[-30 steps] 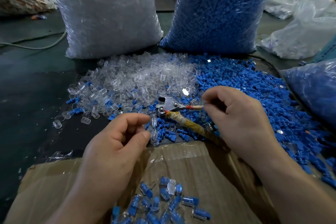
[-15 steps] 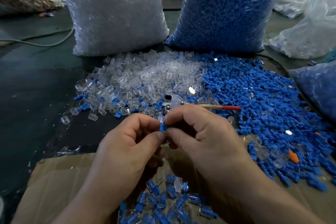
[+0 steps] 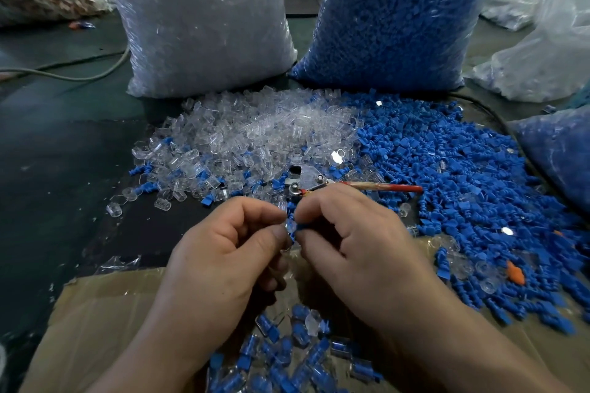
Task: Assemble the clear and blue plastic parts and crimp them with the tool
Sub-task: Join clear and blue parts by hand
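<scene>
- The left hand point(image 3: 223, 252) and the right hand point(image 3: 360, 239) meet fingertip to fingertip in the middle of the view, above the near edge of the dark bench point(image 3: 64, 169).
- The left hand pinches a small clear part point(image 3: 288, 226) between thumb and forefinger, with its other fingers curled under.
- The right hand pinches a blue part point(image 3: 299, 226) the same way. The blue part touches the clear one, but how far it sits inside is too small to tell.
- The tool point(image 3: 306, 180), a pair of metal pliers with a red-tipped handle, lies on the loose parts just beyond the right knuckles. Neither hand grips it.
- A heap of clear parts point(image 3: 255, 134) lies beside a wider heap of blue parts point(image 3: 463, 169) on the right, with a few pieces mixed where they meet.
- Behind the heaps stand a bag of clear parts point(image 3: 198, 25) and a bag of blue parts point(image 3: 399, 19).
- A sheet of cardboard point(image 3: 105, 322) lies under the wrists and carries a small cluster of joined pieces point(image 3: 287, 354).
- One orange piece point(image 3: 515, 273) sits among the blue parts on the right.
</scene>
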